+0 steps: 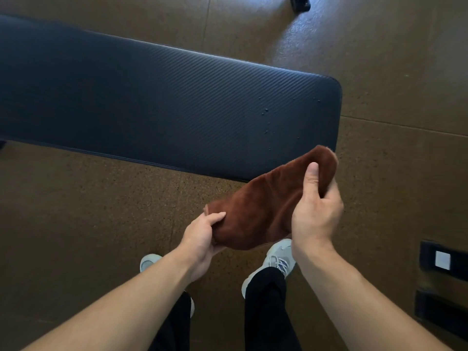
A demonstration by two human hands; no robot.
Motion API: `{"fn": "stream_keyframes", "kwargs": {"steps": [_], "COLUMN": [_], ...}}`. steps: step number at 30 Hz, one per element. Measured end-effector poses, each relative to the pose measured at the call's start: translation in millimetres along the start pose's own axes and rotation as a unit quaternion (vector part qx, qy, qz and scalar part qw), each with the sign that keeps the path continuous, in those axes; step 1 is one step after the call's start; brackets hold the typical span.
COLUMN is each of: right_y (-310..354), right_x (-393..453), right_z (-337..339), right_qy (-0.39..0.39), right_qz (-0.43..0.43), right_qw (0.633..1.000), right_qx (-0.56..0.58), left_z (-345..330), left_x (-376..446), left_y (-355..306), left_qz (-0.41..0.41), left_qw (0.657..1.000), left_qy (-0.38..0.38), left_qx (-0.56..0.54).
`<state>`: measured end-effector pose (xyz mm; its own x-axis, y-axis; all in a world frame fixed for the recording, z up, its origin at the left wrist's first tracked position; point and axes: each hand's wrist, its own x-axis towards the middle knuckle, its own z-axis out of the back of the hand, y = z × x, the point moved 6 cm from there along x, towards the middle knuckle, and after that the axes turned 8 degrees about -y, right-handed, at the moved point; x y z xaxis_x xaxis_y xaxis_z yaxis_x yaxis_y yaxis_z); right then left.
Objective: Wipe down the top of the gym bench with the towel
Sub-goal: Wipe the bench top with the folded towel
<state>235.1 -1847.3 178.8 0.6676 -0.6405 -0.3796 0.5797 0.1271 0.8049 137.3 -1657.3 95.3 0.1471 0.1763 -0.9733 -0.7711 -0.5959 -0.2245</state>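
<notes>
The right hand grips the upper end of the rust-brown towel, thumb pressed on top, while the left hand pinches its lower corner. The towel hangs between them in the air, just off the near corner of the dark padded bench, where small water droplets sit

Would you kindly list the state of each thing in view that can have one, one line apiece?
Towel: bunched, held up in front of the bench, not yet on the pad.
Bench: top bare, water droplets near its right end, unwiped.
Left hand: grip pinches the towel's near-left end.
Right hand: grip closed on the towel's far-right end, thumb on top.
</notes>
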Motion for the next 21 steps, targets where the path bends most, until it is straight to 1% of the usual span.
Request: {"fn": "stream_keyframes", "kwargs": {"steps": [2, 6, 8, 9, 10, 11, 12, 13, 14, 15, 17, 19, 20, 21], "right_y": [18, 66, 87, 94, 97, 93, 83, 66, 43, 14, -42, -83, -98, -108], "right_x": [7, 24, 28, 28, 25, 21, 16, 12, 6, -1, -26, -56, -67, -75], "right_z": [-4, -16, -20, -21, -21, -23, -26, -29, -29, -24, -7, 9, 16, 21], "right_qy": [0.008, 0.026, 0.033, 0.017, -0.001, -0.004, 0.009, 0.031, 0.055, 0.083, 0.146, 0.220, 0.245, 0.254], "right_qz": [0.035, 0.125, 0.196, 0.260, 0.336, 0.409, 0.464, 0.491, 0.494, 0.479, 0.447, 0.408, 0.393, 0.384], "right_qw": [0.999, 0.986, 0.972, 0.962, 0.941, 0.912, 0.879, 0.851, 0.829, 0.817, 0.802, 0.803, 0.809, 0.818], "right_qx": [0.019, 0.111, 0.121, 0.087, 0.032, -0.036, -0.110, -0.185, -0.255, -0.311, -0.368, -0.374, -0.363, -0.345], "left_z": [-11, -42, -59, -66, -72, -76, -78, -77, -76, -74, -69, -65, -63, -62], "left_x": [-8, -29, -32, -31, -29, -27, -25, -22, -20, -17, -15, -13, -12, -10], "left_y": [-1, -11, -20, -25, -29, -30, -31, -31, -30, -29, -27, -27, -28, -28], "left_qz": [0.013, 0.023, 0.022, 0.019, 0.016, 0.013, 0.011, 0.007, 0.002, -0.005, -0.018, -0.022, -0.021, -0.021], "left_qw": [0.999, 0.992, 0.988, 0.988, 0.989, 0.990, 0.992, 0.994, 0.996, 0.996, 0.996, 0.995, 0.994, 0.992], "left_qy": [0.040, 0.126, 0.150, 0.152, 0.148, 0.137, 0.123, 0.107, 0.093, 0.082, 0.069, 0.078, 0.089, 0.103], "left_qx": [0.002, 0.002, -0.010, -0.014, -0.016, -0.013, -0.007, 0.002, 0.014, 0.026, 0.049, 0.059, 0.065, 0.075]}}
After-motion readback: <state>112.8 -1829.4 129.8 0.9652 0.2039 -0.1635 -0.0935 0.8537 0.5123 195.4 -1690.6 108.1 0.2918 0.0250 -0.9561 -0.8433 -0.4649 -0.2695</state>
